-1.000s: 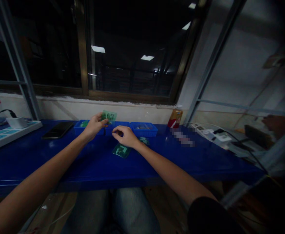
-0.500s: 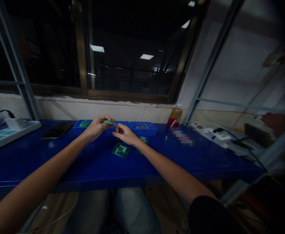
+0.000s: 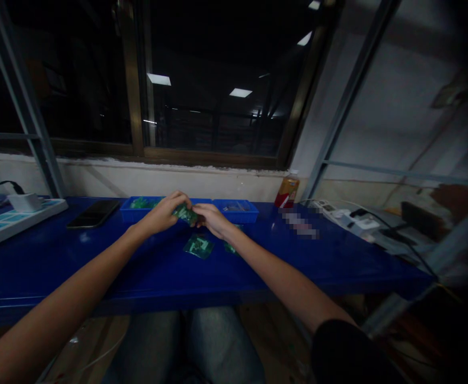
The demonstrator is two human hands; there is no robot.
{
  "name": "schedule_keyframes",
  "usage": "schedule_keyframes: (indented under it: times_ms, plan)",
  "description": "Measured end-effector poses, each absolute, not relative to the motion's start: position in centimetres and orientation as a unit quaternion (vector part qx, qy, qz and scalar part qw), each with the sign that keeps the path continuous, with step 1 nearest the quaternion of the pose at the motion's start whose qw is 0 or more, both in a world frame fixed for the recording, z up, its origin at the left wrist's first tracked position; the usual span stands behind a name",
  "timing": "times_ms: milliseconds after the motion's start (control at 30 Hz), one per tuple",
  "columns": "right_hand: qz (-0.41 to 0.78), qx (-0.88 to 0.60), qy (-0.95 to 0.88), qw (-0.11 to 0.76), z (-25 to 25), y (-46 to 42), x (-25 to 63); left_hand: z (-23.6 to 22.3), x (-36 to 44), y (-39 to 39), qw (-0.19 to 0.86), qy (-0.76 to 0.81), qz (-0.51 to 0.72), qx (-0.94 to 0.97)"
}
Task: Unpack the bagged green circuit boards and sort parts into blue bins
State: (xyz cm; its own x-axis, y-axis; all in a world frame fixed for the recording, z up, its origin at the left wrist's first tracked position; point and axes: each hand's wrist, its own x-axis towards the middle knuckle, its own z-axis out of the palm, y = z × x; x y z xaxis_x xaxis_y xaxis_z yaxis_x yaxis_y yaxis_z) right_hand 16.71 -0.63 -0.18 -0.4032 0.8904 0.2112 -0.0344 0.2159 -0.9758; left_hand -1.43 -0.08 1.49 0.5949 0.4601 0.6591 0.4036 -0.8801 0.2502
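A small green plastic bag point(image 3: 184, 214) is held up above the table, just in front of the blue bins. My left hand point(image 3: 168, 212) is closed on its left side. My right hand point(image 3: 211, 217) pinches at the bag's right edge, its fingertips partly hidden. Below my hands a filled green bag point(image 3: 198, 246) lies flat on the table, with small pieces showing through it. Another green bag point(image 3: 230, 248) lies partly under my right forearm. Behind my left hand, a blue bin point(image 3: 132, 214) holds green bags; to the right, a blue bin point(image 3: 236, 215) holds small thin pieces.
On the blue table point(image 3: 145, 272) a phone point(image 3: 93, 214) lies at the left, beside a white power strip point(image 3: 21, 217). A drink bottle point(image 3: 287, 191) stands at the back right. Farther right are chargers point(image 3: 351, 221) with cables, and a blurred hand point(image 3: 453, 200) of another person.
My left hand has tipped the green bag so that its face shows more, and it hangs lower. My right hand has shifted slightly right and turned, its fingers now at the bag's edge.
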Motion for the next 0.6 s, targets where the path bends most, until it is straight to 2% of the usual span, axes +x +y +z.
schedule_keyframes:
  times_ms: [167, 267, 333, 467, 533, 600]
  plan:
    - [0.279, -0.388, -0.699, 0.532, -0.2, 0.3, 17.1, 0.2, -0.7, 0.1, 0.093, 0.330, 0.403, 0.849]
    - [0.100, -0.409, -0.716, 0.556, 0.1, 0.3, 17.7, 0.0, -0.3, 0.1, 0.171, 0.403, 0.423, 0.793]
    - [0.013, -0.400, -0.737, 0.545, 0.1, -0.1, 17.8, 0.2, -0.1, -0.1, 0.261, 0.437, 0.430, 0.745]
    - [-0.032, -0.370, -0.792, 0.485, -0.1, -0.9, 17.3, 1.0, 0.4, -0.7, 0.474, 0.412, 0.433, 0.647]
    - [-0.036, -0.353, -0.819, 0.452, -0.3, -1.3, 16.8, 1.3, 0.2, -0.5, 0.493, 0.388, 0.454, 0.633]
    - [-0.038, -0.342, -0.833, 0.433, -0.5, -1.7, 16.4, 1.7, -0.7, 0.1, 0.438, 0.397, 0.494, 0.638]
